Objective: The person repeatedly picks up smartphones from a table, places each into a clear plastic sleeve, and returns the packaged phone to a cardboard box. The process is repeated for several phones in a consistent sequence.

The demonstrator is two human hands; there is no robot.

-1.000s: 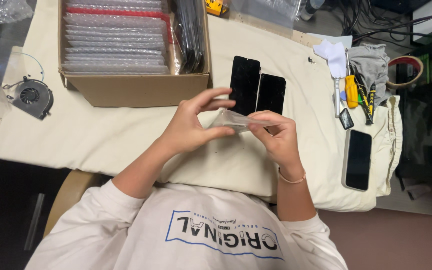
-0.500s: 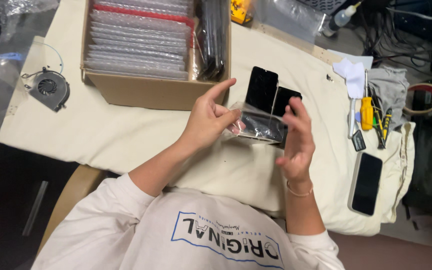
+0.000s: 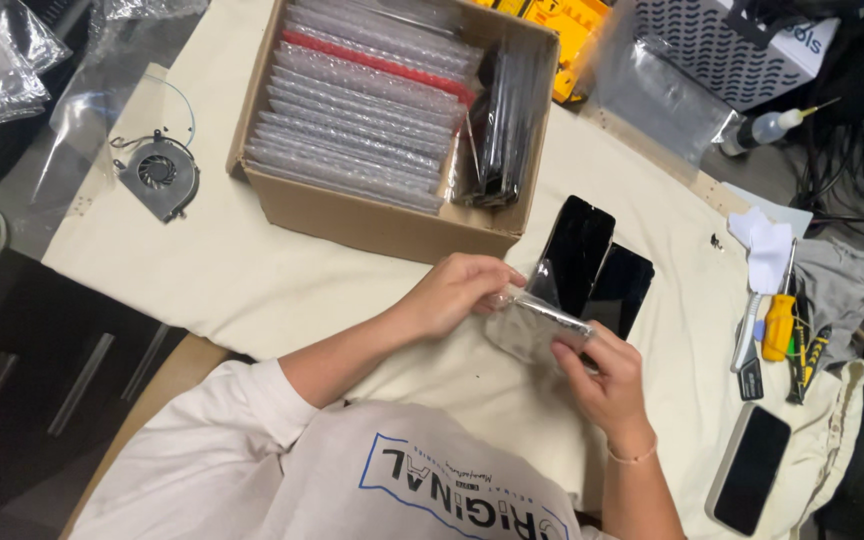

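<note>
Since half a second ago both hands have dropped lower. The left hand (image 3: 457, 292) and right hand (image 3: 602, 375) each grip clamped on the bagged phone (image 3: 537, 325), just above the surface (image 3: 252, 280).

A table spread with a cream cloth (image 3: 252, 290) carries an open cardboard box (image 3: 352, 215) of bubble-wrapped packs; a small cooling fan (image 3: 159, 177) lies near the box's side at the cloth's edge. Two black phone screens (image 3: 592, 265) lie side by side; a yellow-handled screwdriver (image 3: 778, 322), a white rag (image 3: 767, 245) and a phone (image 3: 749, 467) lie well apart from the box.
</note>
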